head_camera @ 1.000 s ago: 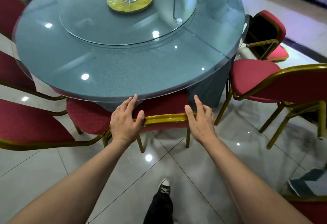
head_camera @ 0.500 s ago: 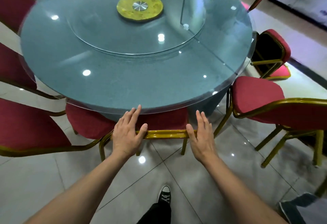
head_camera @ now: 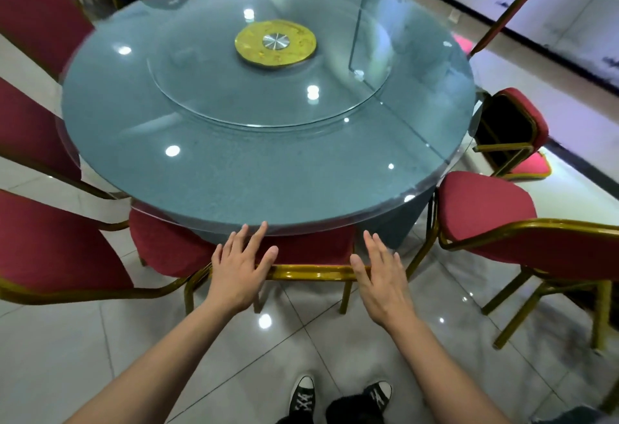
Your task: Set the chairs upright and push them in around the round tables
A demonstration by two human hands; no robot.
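Note:
A red chair (head_camera: 311, 253) with a gold frame stands upright at the near edge of the round glass table (head_camera: 234, 169), its seat tucked under the rim. My left hand (head_camera: 239, 264) lies flat on the chair's top rail, fingers straight and reaching the table edge. My right hand (head_camera: 382, 273) presses the same rail farther right with straight fingers. Another red chair (head_camera: 485, 209) stands upright at the right, angled away from the table. Beyond it a red chair (head_camera: 516, 132) lies tipped over on the floor.
Upright red chairs (head_camera: 50, 246) line the table's left side. A glass turntable with a gold hub (head_camera: 275, 42) sits on the table. A chair back (head_camera: 512, 10) rises at the far right. My shoes (head_camera: 303, 397) stand on the glossy tiled floor.
The chair has slid farther under the table with both hands still on its rail. My view has risen and my second foot has stepped up.

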